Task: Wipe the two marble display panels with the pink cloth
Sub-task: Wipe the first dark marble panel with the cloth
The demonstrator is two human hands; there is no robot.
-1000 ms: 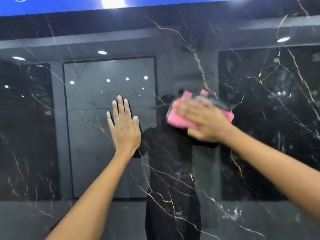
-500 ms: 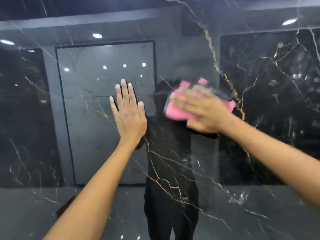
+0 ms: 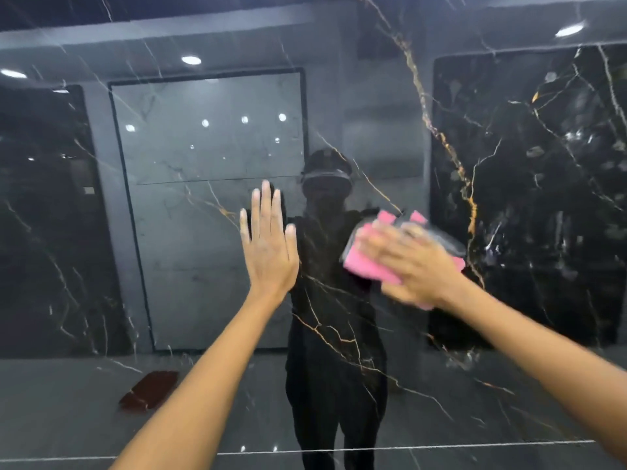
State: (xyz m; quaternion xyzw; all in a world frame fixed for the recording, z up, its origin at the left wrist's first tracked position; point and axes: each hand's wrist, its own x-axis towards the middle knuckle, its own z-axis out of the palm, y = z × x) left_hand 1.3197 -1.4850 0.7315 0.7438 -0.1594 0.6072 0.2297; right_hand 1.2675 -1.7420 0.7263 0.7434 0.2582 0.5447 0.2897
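Pressing pink cloth [image 3: 368, 266] on marble panel [image 3: 509, 334] under flat right hand [image 3: 412, 262], left hand [image 3: 269, 252] splayed flat, grip loose

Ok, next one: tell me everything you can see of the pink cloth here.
The pink cloth looks like a soft fabric folded into a thick pad, bright pink with a grey or dark part along its upper right edge. It lies flat against the glossy black marble panel, right of centre, pressed there by the right hand, whose fingers spread over most of it. Pink corners stick out above and below the hand. It is motion-blurred, so its weave cannot be told.
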